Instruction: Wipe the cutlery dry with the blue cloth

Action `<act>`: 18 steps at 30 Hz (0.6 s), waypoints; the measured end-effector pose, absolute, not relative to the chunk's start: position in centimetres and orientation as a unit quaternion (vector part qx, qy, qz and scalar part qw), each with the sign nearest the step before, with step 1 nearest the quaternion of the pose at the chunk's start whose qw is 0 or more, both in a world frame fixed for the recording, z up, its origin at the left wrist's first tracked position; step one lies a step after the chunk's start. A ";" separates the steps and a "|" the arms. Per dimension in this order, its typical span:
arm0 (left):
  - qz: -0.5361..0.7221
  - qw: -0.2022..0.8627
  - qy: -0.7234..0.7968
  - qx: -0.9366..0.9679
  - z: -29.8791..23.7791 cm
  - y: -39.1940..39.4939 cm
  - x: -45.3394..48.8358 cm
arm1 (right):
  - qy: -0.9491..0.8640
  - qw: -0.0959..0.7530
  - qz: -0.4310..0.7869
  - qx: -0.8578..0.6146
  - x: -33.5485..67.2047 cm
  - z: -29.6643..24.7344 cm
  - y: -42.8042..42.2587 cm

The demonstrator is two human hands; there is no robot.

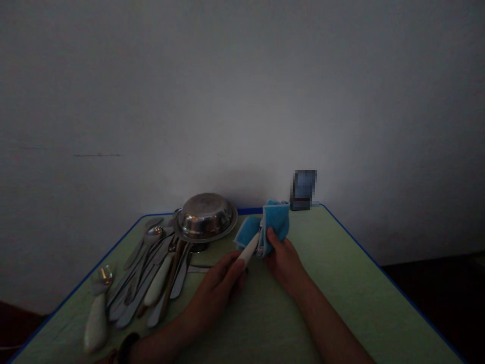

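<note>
Above the worktop [343,263], our left fingers [235,271] are grasping the white handle [250,248], best held steady, while our right fingers [273,237] are pinching the blue cloth [277,218], seemingly around the handle's far end.

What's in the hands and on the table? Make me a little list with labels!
Left hand: holds a white handle
Right hand: holds a blue cloth around the utensil's far end
Table: green top, blue edge
Left side: cutlery pile
Far side: upside-down metal bowl; pixelated object, unclear
</note>
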State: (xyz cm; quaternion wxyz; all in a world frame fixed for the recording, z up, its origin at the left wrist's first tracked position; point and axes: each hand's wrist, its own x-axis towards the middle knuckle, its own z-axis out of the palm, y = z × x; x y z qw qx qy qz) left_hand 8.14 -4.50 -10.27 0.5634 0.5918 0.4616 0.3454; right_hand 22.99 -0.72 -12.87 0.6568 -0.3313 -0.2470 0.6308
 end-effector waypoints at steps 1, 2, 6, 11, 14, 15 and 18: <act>0.352 0.573 0.460 0.580 -10.3 -4.5 8.1 | -0.219 0.673 0.631 -0.316 23.1 -12.6 -0.5; 0.358 0.585 0.460 0.565 -10.4 -4.5 8.1 | -0.194 0.685 0.632 -0.306 23.3 -12.3 -0.4; 0.388 0.618 0.462 0.504 -10.7 -4.5 7.8 | -0.111 0.731 0.625 -0.251 24.6 -11.0 -0.2; 0.411 0.618 0.458 0.490 -10.5 -4.3 7.7 | -0.116 0.741 0.622 -0.223 25.3 -11.1 -0.4; 0.395 0.594 0.461 0.527 -10.3 -4.4 7.8 | -0.170 0.703 0.645 -0.247 24.6 -11.5 -0.6; 0.393 0.585 0.463 0.538 -10.3 -4.5 7.8 | -0.190 0.688 0.651 -0.257 24.3 -11.6 -0.7; 0.381 0.571 0.471 0.554 -10.1 -4.6 7.9 | -0.230 0.657 0.673 -0.249 23.7 -11.2 -1.3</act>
